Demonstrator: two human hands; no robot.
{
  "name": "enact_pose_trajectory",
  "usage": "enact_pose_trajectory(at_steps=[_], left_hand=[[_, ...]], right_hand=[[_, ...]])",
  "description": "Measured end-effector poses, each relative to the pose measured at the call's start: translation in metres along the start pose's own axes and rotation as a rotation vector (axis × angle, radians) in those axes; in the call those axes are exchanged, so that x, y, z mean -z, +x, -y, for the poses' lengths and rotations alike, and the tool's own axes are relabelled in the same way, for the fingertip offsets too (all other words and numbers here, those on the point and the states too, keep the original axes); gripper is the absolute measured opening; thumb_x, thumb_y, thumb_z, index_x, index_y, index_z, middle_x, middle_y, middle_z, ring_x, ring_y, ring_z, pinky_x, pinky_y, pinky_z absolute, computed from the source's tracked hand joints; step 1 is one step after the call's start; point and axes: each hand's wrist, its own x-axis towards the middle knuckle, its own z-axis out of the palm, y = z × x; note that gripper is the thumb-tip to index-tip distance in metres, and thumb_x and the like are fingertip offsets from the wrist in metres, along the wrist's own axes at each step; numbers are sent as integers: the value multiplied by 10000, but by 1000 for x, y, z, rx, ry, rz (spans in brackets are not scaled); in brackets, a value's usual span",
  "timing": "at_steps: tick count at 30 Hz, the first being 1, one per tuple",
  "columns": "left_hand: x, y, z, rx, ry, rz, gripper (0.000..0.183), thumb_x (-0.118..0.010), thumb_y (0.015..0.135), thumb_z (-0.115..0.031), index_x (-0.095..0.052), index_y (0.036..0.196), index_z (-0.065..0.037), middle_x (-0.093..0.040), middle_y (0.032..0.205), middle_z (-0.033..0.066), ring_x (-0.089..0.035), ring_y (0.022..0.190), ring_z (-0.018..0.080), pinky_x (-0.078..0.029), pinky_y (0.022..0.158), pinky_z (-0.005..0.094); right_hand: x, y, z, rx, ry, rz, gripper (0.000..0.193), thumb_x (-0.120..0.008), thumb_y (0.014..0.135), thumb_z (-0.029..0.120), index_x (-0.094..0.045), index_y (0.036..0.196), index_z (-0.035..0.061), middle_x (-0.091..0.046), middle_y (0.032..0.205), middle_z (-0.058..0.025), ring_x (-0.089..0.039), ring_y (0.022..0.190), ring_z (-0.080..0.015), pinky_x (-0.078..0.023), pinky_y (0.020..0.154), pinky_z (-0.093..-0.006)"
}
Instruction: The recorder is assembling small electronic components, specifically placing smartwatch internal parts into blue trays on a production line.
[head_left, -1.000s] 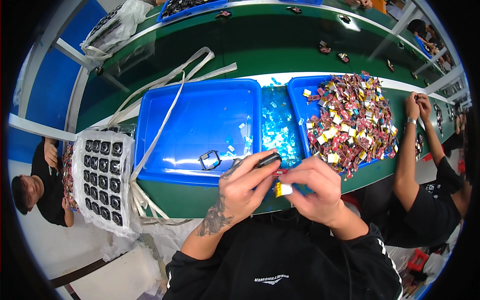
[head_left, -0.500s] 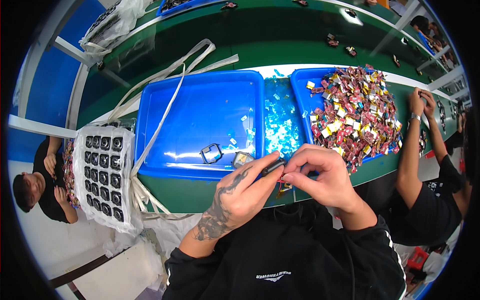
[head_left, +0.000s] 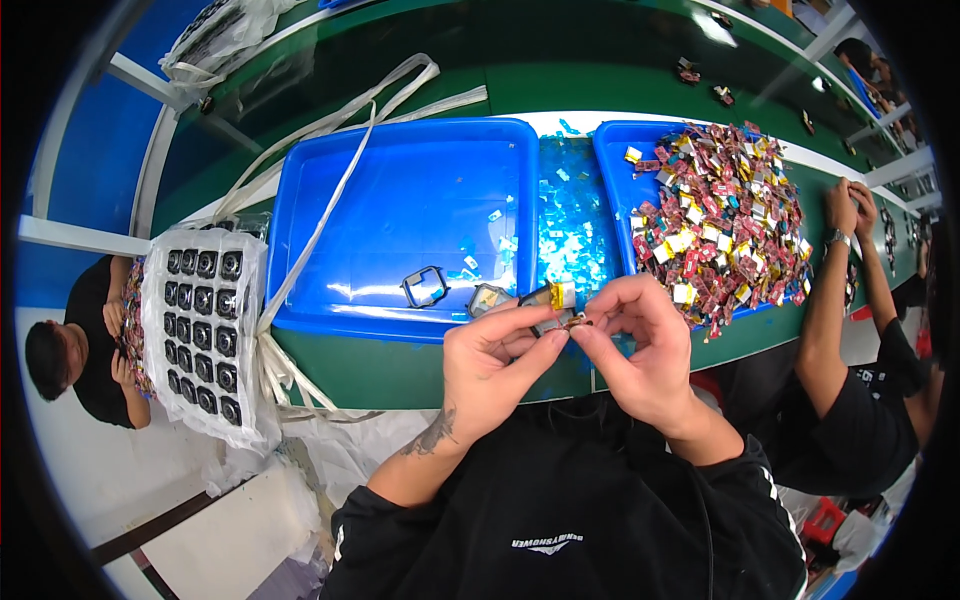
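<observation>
My left hand (head_left: 500, 362) is closed on a small dark electronic module (head_left: 540, 297), with a white and yellow battery-like block (head_left: 563, 295) showing at its far end. My right hand (head_left: 645, 350) meets it fingertip to fingertip. Its thumb and forefinger pinch a tiny reddish-brown piece (head_left: 576, 322) beside the module; fingers hide where the two join. Just beyond my left fingers lies a watch-like case (head_left: 488, 299) with a pale inside. A dark square watch frame (head_left: 424, 287) rests in the left blue tray (head_left: 390, 215).
A right blue tray (head_left: 620, 190) carries a heap of red circuit boards with white and yellow blocks (head_left: 720, 230). Blue film scraps (head_left: 570, 235) lie between the trays. At left stands a plastic-wrapped tray of black parts (head_left: 205, 330), near white straps (head_left: 330, 225). People work on both sides.
The dark module has turned between my hands, and its white and yellow block now shows. My left hand has rolled, turning its tattooed back away. The whole view has shifted slightly.
</observation>
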Motion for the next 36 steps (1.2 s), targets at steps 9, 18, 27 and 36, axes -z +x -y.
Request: enact_pose_trajectory(at_steps=[9, 18, 27, 36], left_hand=[[-11, 0, -4, -169, 14, -37, 491, -580, 909, 91, -451, 1380, 41, -578, 1292, 185, -605, 1153, 209, -496, 972, 303], [-11, 1, -2, -127, 9, -122, 442, -582, 878, 123, -448, 1292, 48, -621, 1191, 227, -629, 1105, 241, -524, 946, 337], [2, 32, -18, -61, -68, -191, 413, -617, 865, 86, -466, 1246, 33, -600, 1152, 168, -672, 965, 238, -587, 818, 318], [34, 160, -78, 94, 199, -141, 481, -603, 863, 79, -402, 1299, 69, -638, 1081, 211, -685, 974, 291, -599, 832, 313]], right_hand=[[-8, 1, -11, 94, -105, -134, 242, -723, 807, -47, -542, 954, 15, -606, 813, -41, -554, 675, -77, -456, 599, -227], [-13, 6, -16, 102, -199, -169, 299, -757, 767, -17, -546, 975, 26, -591, 795, -36, -547, 693, -105, -454, 597, -247], [10, 3, -24, 242, -508, -242, 189, -755, 753, -2, -612, 873, 24, -579, 765, -67, -570, 646, -189, -466, 594, -290], [13, -2, -25, 488, -849, -26, 179, -755, 758, 164, -604, 764, 67, -567, 757, -65, -582, 737, -244, -451, 641, -370]])
